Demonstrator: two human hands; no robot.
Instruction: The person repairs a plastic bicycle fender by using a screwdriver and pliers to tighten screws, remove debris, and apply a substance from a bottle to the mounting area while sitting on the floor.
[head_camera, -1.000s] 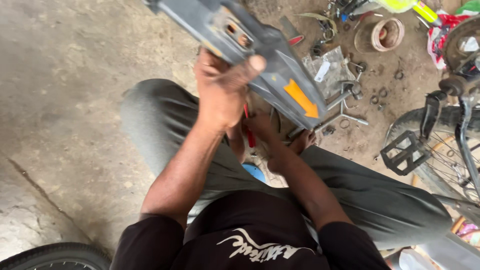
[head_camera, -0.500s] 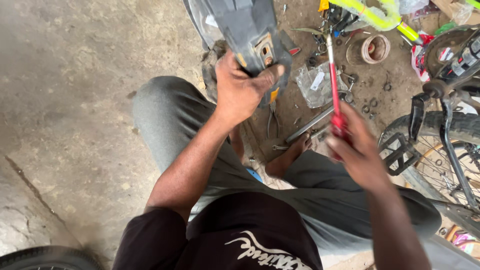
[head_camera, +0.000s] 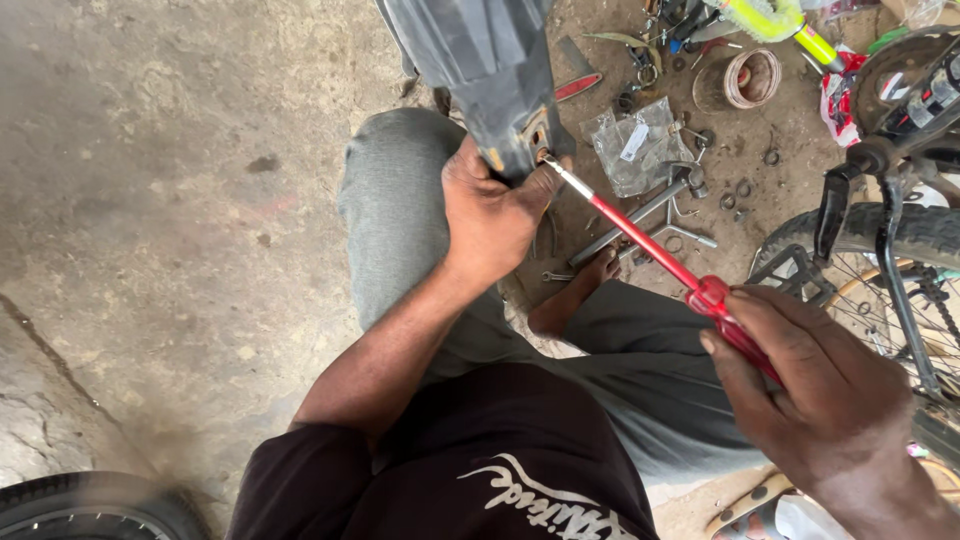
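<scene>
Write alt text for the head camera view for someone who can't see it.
Seen from above, a seated person's left hand grips a dark grey plastic part while the right hand holds a red screwdriver with its tip at the part's end. Small metal parts lie on the dirt floor beside a bicycle.

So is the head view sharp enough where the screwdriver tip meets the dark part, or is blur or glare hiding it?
Head view: even, soft light, no glare; screwdriver tip and left hand sharp; right hand slightly soft, close to the lens.

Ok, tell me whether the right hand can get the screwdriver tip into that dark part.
Probably yes: the right hand holds the red screwdriver, its tip already meets the dark part, which the left hand grips just beside it.
</scene>
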